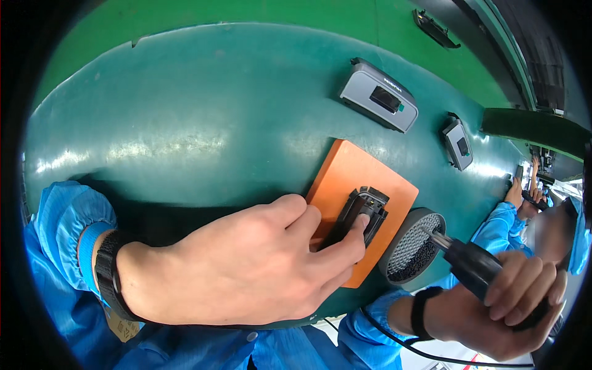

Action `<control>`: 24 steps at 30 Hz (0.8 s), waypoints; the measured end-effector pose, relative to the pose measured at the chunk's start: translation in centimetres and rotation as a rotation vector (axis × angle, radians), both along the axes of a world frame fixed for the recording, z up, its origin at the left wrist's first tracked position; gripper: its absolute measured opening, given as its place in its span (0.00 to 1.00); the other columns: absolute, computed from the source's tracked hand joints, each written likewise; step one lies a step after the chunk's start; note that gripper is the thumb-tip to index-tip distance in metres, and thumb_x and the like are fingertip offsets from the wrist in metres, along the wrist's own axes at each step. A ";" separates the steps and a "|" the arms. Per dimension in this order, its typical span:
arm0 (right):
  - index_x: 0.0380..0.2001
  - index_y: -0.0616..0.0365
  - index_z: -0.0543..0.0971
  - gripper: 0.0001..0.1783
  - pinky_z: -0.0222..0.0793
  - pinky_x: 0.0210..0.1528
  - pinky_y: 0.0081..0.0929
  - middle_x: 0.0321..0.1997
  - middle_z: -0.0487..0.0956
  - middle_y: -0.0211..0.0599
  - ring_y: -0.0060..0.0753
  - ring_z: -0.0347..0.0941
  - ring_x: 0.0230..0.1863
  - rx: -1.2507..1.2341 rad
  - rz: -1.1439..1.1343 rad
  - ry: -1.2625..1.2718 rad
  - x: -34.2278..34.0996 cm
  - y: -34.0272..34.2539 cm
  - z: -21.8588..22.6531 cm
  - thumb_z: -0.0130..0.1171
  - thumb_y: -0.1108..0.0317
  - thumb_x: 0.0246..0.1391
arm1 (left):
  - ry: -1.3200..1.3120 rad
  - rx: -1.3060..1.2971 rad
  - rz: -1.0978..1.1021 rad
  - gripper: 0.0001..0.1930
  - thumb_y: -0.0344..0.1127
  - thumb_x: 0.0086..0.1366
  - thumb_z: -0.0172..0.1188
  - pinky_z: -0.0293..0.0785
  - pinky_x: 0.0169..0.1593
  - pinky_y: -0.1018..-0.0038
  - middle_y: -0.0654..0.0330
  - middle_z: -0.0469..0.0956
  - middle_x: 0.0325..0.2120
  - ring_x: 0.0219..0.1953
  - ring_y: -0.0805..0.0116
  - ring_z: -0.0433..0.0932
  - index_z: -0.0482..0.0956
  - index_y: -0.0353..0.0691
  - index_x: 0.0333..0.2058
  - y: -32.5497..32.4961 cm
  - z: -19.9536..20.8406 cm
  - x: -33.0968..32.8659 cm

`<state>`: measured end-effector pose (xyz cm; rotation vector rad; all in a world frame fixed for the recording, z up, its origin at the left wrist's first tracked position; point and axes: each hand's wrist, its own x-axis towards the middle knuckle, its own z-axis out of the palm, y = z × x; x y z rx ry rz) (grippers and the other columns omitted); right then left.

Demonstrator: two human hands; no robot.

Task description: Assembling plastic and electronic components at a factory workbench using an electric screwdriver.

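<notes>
My left hand [259, 262] is closed on a small black plastic part [372, 198], pressing it onto an orange block [385, 176]. The fingers hide much of that part. At the lower right my right hand [512, 305] grips a black powered screwdriver [472, 265], with its metal tip pointing left over a round grey dish [439, 217]. Small dark screws [414, 262] lie heaped along the near side of the dish, and its floor is dimpled. Whether the tip touches anything in the dish, I cannot tell.
Two grey-and-black housings stand on the green table [185, 92]: a nearer one [379, 95] and a smaller-looking one [457, 145] to the right. Another black part [435, 28] lies far back. A co-worker in blue sleeves [502, 225] works at the right. A black cable [431, 356] crosses below.
</notes>
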<state>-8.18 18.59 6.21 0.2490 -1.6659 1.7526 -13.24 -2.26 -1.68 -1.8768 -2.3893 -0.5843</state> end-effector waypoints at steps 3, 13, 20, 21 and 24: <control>0.31 0.58 0.64 0.08 0.53 0.14 0.16 0.13 0.57 0.25 0.17 0.52 0.11 0.097 -0.160 -0.023 1.8 1.9 0.9 0.46 0.65 0.61 | -0.020 -0.034 0.010 0.04 0.32 0.52 0.60 0.57 0.25 0.82 0.65 0.78 0.49 0.20 0.76 0.64 0.82 0.45 0.28 0.2 0.3 0.1; 0.29 0.56 0.62 0.09 0.52 0.11 0.18 0.13 0.57 0.27 0.17 0.52 0.10 -0.028 -0.137 -0.125 1.7 1.8 -1.5 0.43 0.64 0.61 | 0.015 -0.128 -0.074 0.12 0.37 0.49 0.65 0.62 0.23 0.81 0.59 0.77 0.50 0.20 0.74 0.65 0.81 0.39 0.32 -0.1 2.2 -0.1; 0.28 0.55 0.63 0.09 0.54 0.12 0.18 0.13 0.57 0.26 0.17 0.53 0.11 -0.058 -0.165 -0.145 1.2 2.2 -2.4 0.43 0.65 0.62 | -0.001 -0.164 -0.086 0.13 0.38 0.49 0.66 0.62 0.24 0.81 0.60 0.77 0.51 0.20 0.74 0.65 0.82 0.39 0.34 0.0 2.0 0.0; 0.28 0.55 0.63 0.09 0.54 0.12 0.18 0.13 0.57 0.26 0.17 0.53 0.11 -0.060 -0.159 -0.148 1.2 2.1 -2.4 0.43 0.65 0.62 | -0.005 -0.167 -0.081 0.13 0.38 0.49 0.66 0.62 0.24 0.81 0.60 0.77 0.51 0.20 0.74 0.65 0.82 0.39 0.34 -0.1 2.1 -0.1; 0.28 0.55 0.63 0.09 0.54 0.13 0.18 0.13 0.57 0.26 0.17 0.52 0.11 -0.043 -0.161 -0.153 1.1 2.1 -2.4 0.43 0.65 0.62 | 0.005 -0.168 -0.079 0.13 0.37 0.50 0.66 0.62 0.24 0.80 0.61 0.77 0.50 0.20 0.75 0.64 0.82 0.39 0.34 -0.1 1.9 -0.2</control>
